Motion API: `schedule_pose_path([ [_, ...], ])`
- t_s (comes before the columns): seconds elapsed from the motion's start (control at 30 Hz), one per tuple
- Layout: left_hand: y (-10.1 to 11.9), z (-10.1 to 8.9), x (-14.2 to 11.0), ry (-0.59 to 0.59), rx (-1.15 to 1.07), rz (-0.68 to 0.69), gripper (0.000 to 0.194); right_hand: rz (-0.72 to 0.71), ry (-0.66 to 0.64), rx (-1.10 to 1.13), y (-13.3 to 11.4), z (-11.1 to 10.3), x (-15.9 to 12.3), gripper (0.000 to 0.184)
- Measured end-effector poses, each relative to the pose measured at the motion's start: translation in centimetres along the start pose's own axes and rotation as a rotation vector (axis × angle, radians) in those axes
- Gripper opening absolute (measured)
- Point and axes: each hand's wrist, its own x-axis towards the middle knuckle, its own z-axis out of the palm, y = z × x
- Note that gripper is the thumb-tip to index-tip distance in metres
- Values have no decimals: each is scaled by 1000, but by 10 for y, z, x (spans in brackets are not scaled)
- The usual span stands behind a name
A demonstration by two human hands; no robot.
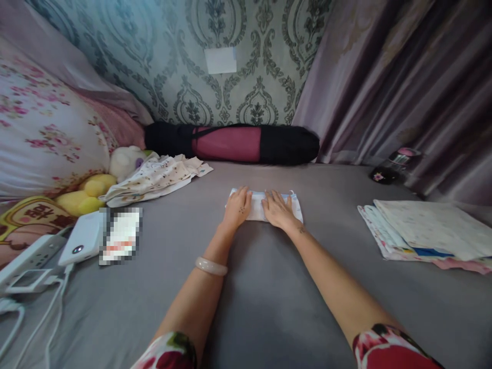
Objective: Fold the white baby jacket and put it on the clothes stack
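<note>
Head view. A white cloth (257,211) lies on the grey sheet (261,302), in front of the middle of the long black-and-red bag (226,143) and apart from it. The left hand (239,206) presses palm down on the cloth's left part, the right hand (280,209) on its right part; the fingers of both are released and extended, grasping nothing. The cloth's narrow, oblong outline suggests that its shaping is well advanced; whether any layer or crease remains to be settled cannot be told beneath the hands. In front of the bag and beyond its right end, a stack of cloths (430,225) lies flat and layered, apparently complete as far as it goes; the white cloth is not part of it. In front of the bag's left end, a patterned cloth (157,179) lies loose with uneven edges, seemingly less ordered than the stack and separate from both.
</note>
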Motion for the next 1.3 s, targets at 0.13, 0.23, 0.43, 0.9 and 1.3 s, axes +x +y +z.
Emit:
schedule_pose_path([
  [0.13, -22, -6, 3, 130, -90, -104, 41, -109, 67, -7, -24, 4, 4, 55],
  [0.23, -36, -8, 2, 142, -115, -173, 41, -107, 90, -12, -32, 16, 5, 54],
  [0.43, -45, -10, 1, 133, -108, -255, 43, -100, 145, -23, -29, 28, 6, 52],
  [0.9, -65, -23, -2, 181, -9, -492, 44, -197, 78, -39, -74, 25, 20, 55],
  [1.3, -69, -24, -3, 205, -48, -533, 47, -187, 6, -42, -73, 29, 29, 57],
])
